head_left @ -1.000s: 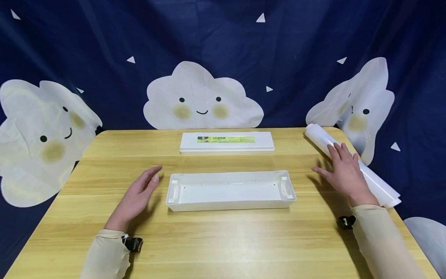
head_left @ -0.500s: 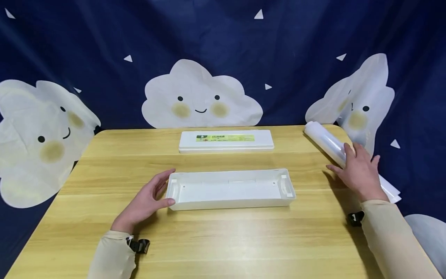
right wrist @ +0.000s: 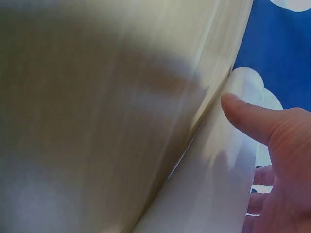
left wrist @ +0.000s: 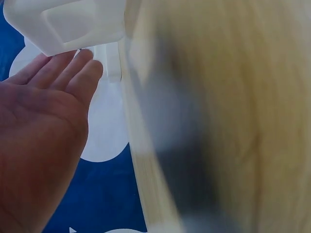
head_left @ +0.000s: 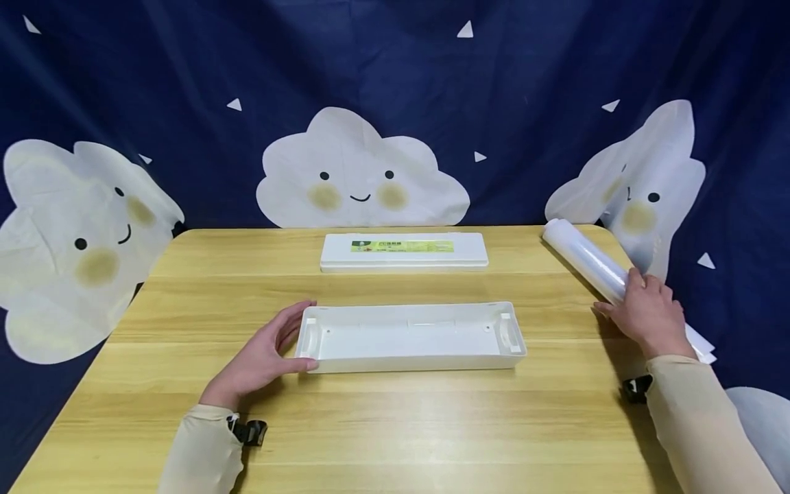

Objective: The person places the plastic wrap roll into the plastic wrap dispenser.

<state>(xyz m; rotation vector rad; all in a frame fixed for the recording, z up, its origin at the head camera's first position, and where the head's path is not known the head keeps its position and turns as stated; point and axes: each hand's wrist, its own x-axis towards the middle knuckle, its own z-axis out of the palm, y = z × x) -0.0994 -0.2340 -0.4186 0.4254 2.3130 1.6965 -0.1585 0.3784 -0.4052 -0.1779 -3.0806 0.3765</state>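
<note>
A long white plastic box (head_left: 410, 362) lies lengthwise on the table, its hollow inside facing up. My left hand (head_left: 262, 360) spans the box's left end, thumb at the front wall and fingers round the back corner. In the left wrist view, those fingers (left wrist: 85, 77) reach to the box's end wall (left wrist: 77, 26). At the table's right edge lies a roll of clear cling film (head_left: 586, 257), set diagonally. My right hand (head_left: 655, 319) grips it near its closer end. The right wrist view shows the thumb (right wrist: 248, 116) on one side of the roll and the other fingers beyond it.
Behind the box, a white lid (head_left: 404, 262) with a green and yellow label lies near the back edge of the wooden table (head_left: 420, 432). A dark blue curtain (head_left: 518, 68) with white clouds hangs behind and at both sides.
My left hand has moved right onto the box's end. My right hand has slid along the roll toward its closer end and closed round it. Box, lid and roll lie about where they were.
</note>
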